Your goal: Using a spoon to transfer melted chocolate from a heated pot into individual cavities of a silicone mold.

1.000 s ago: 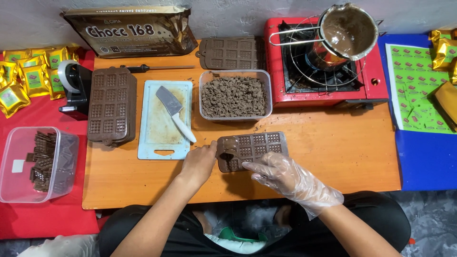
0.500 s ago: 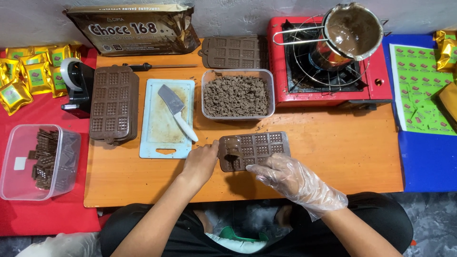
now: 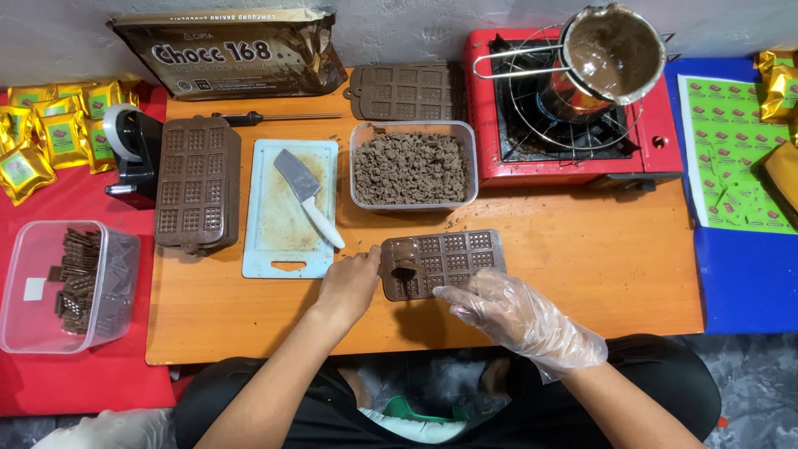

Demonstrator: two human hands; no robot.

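Chocolate mould tray (image 3: 445,262), a brown rectangular sheet of small gridded cells, lies flat on the orange wooden tabletop (image 3: 582,274) near its front edge, just in front of the clear plastic tub (image 3: 413,166) of chopped chocolate bits. One cell at the tray's left end looks filled with darker, glossy chocolate. The left hand (image 3: 351,283), bare, curls its fingers against the tray's left edge, thumb and fingertips touching it there; whether it pinches the rim cannot be told. The right hand (image 3: 515,312), in a loose, crinkled clear plastic glove, rests at the tray's front right corner with fingers slightly spread, fingertips on or just at the rim.

To the right of the tray the tabletop runs open up to the blue mat (image 3: 748,274). To the left lies a pale blue cutting board (image 3: 283,241) with a white-handled knife (image 3: 309,198), then a stack of brown moulds (image 3: 198,185). Behind stands a red gas stove (image 3: 507,108) carrying a metal pot (image 3: 613,51) of melted chocolate, and beside it lies another empty mould (image 3: 407,90).
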